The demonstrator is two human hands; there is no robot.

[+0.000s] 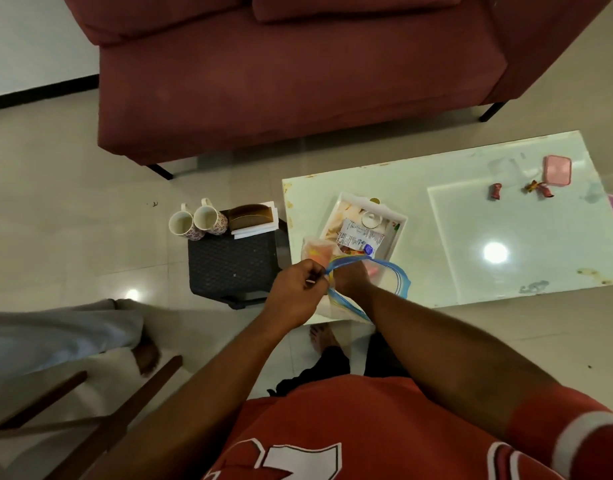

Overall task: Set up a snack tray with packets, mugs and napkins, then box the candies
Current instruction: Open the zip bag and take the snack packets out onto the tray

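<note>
A clear zip bag [388, 278] with a blue rim hangs open over the near left corner of the glass table [506, 237]. My left hand [296, 289] pinches its rim. My right hand [350, 278] is inside the bag's mouth, fingers hidden. A white tray [398, 230] on the table holds snack packets [358, 237] and a small round lid. Two floral mugs [197, 221] and a napkin holder [251, 218] sit on a dark stool [232, 265]. Wrapped candies [495, 191] lie next to a pink lidded box [557, 170] at the far right.
A maroon sofa [298, 81] stands behind the table. Another person's leg and bare foot [145, 355] are at the left, by wooden chair rails [132, 403]. My own feet [324, 341] are below the table edge.
</note>
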